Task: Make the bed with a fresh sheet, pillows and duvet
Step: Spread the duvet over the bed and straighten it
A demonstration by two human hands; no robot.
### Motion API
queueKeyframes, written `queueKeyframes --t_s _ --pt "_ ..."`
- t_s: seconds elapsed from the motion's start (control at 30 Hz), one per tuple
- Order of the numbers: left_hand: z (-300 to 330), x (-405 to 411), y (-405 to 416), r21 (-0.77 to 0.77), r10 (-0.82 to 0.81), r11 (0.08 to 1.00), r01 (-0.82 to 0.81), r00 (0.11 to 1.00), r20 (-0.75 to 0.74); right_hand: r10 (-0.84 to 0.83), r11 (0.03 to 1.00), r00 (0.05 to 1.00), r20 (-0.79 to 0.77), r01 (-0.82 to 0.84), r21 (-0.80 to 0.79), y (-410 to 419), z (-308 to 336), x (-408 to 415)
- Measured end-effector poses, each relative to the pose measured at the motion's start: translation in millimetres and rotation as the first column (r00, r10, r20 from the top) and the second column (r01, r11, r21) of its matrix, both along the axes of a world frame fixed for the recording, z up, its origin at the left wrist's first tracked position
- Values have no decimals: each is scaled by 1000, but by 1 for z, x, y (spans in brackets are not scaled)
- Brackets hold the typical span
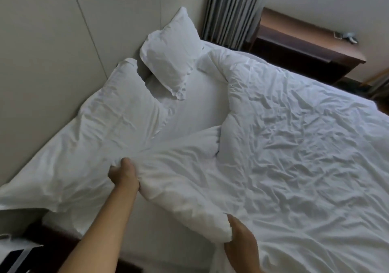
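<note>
Left hand (124, 172) clenched on bunched edge of crumpled white fabric duvet (284, 146), near bed's near side. Right hand (242, 243) curled round same rolled edge, lower, closer to camera. Duvet spread over bed's right part, top edge folded back. Smooth white fitted sheet (200, 96) exposed between. Two white pillows (170, 49) (101, 121) against pale headboard wall (42, 41). Brown wooden desk (305, 41) beyond bed.

duvet (294, 146): white cloth, matt, heavily creased
pillows (170, 56): white cloth, matt, wrinkled
sheet (197, 104): white cloth, smooth
desk (305, 39): brown wood, smooth, slight sheen
curtain (229, 9): grey cloth, pleated
</note>
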State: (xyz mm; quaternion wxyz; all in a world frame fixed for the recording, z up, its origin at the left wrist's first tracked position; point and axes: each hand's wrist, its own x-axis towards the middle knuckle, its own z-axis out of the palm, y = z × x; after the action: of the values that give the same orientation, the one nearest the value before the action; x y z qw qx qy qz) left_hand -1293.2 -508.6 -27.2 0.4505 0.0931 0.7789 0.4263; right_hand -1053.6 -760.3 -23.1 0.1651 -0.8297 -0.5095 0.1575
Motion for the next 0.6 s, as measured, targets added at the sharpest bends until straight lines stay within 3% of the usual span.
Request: queueKeyframes --t_s 0.07,0.17,0.23,0.3,0.4,0.5,0.6 --pt "15 -48 -5 167 97 983 -77 988 -120 114 981 991 -71 -124 -152 30 0 -22" --pt "33 -119 -35 181 161 978 -107 936 -313 313 897 948 -63 -317 -308 66 -25 -75" --pt "31 -132 -60 216 135 974 -62 929 -344 325 865 944 -66 -324 -382 77 -38 -101" --pt "21 -124 -76 221 6 972 82 929 -369 322 854 945 -53 -314 -415 82 -52 -109" --pt "-12 -108 -88 142 -122 972 188 918 -378 290 847 957 -7 -260 -464 80 -62 -101" --pt "-39 -117 -102 -22 -58 998 53 943 -326 337 807 941 18 -279 -520 78 -65 -83" --pt "-55 -141 -127 -189 -76 982 12 940 -334 341 724 936 -89 -322 -610 79 -61 -76"
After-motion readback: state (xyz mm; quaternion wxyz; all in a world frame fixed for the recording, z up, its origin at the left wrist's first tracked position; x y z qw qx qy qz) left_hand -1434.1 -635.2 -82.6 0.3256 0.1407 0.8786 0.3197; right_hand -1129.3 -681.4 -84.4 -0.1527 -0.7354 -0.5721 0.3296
